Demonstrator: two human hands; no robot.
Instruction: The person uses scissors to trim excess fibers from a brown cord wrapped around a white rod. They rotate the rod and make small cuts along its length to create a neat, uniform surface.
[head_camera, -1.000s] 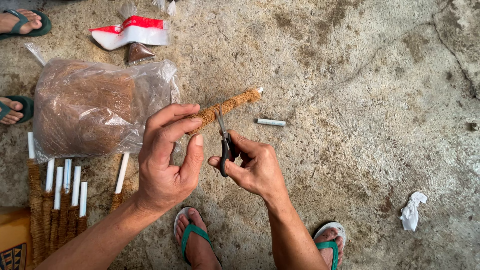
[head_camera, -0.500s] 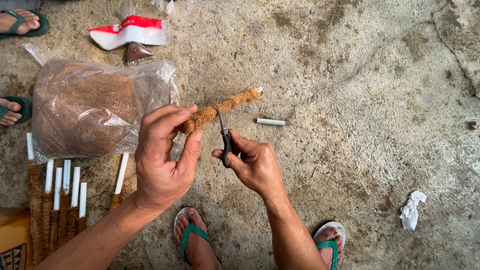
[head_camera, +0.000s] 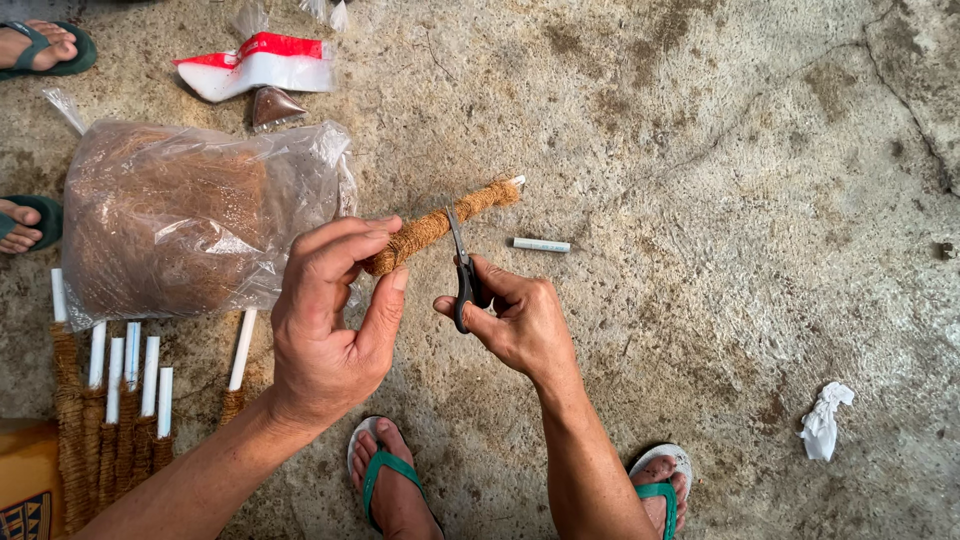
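Fibre-wrapped stick (head_camera: 440, 222) between plastic bag (head_camera: 190, 215) at left and small tube (head_camera: 541, 244) at right; scissors (head_camera: 463, 275) under stick.

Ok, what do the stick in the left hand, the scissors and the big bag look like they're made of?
The stick in the left hand looks wrapped in coarse brown plant fibre, rough and matte, with a white core showing at its tip, maybe plastic. The scissors in the right hand have grey, probably metal blades and dark, probably plastic handles. The bag is thin clear plastic: glossy, crinkled, brown fibre visible inside.
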